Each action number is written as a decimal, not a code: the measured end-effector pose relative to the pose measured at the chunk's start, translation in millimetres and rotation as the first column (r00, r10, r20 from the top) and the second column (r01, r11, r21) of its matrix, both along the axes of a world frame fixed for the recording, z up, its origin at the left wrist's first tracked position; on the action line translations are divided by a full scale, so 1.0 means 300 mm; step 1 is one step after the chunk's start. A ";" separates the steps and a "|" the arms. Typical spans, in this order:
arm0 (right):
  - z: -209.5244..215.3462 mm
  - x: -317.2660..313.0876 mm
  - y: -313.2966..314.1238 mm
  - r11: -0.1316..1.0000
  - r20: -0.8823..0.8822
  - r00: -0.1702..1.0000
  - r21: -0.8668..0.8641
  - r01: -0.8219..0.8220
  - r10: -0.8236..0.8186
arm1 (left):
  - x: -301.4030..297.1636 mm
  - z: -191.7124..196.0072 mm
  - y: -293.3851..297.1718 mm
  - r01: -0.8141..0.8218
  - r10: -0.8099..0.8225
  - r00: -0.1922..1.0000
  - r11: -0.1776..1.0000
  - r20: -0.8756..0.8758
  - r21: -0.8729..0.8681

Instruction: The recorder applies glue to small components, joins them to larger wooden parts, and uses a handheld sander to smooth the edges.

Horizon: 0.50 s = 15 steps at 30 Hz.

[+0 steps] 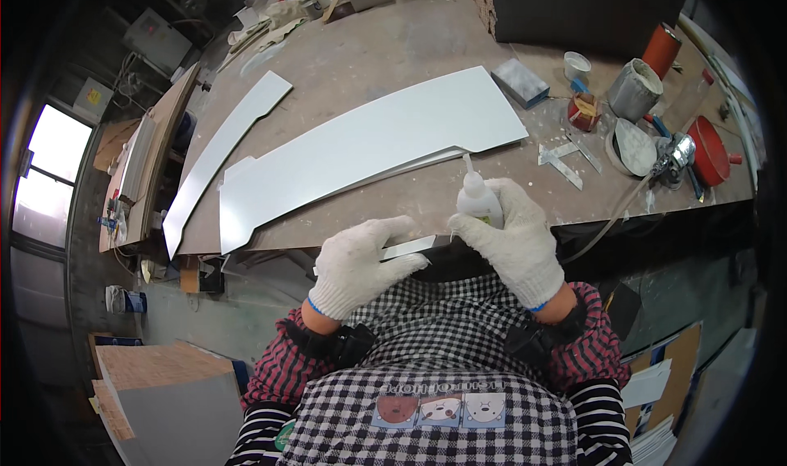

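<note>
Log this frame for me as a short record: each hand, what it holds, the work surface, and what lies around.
Left hand: the gloved left hand holds a thin white strip between thumb and fingers
Right hand: the gloved right hand grips a white bottle, nozzle upward
Surface: brown table
Panels: large white panel lying flat; narrow white panel to its left, apart
Right side of table: block, white cup, crusted pot
Unclear: whether the nozzle is dispensing anything

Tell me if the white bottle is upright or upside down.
The white bottle is roughly upright: its nozzle points upward, clear of the right hand holding its body.
</note>
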State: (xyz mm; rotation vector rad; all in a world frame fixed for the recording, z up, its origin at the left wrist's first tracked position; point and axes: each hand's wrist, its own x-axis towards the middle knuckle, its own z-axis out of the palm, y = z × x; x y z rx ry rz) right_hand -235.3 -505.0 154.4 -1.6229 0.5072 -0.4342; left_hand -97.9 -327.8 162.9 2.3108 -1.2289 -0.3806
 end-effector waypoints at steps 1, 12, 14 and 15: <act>0.013 -0.003 0.003 0.998 -0.036 0.999 -0.060 0.027 -0.029 | -0.002 0.000 0.001 -0.012 0.012 1.000 1.000 0.005 -0.028; -0.077 -0.045 0.007 0.984 0.021 0.993 0.136 0.114 -0.118 | -0.017 -0.002 -0.010 0.360 -0.240 0.888 0.893 0.393 -0.268; -0.092 -0.052 0.008 0.983 0.020 0.991 0.131 0.126 -0.130 | -0.018 -0.001 -0.013 0.319 -0.234 0.901 0.928 0.366 -0.194; -0.089 -0.055 0.010 0.983 0.023 0.991 0.133 0.129 -0.134 | -0.019 0.000 -0.014 0.323 -0.237 0.899 0.927 0.369 -0.192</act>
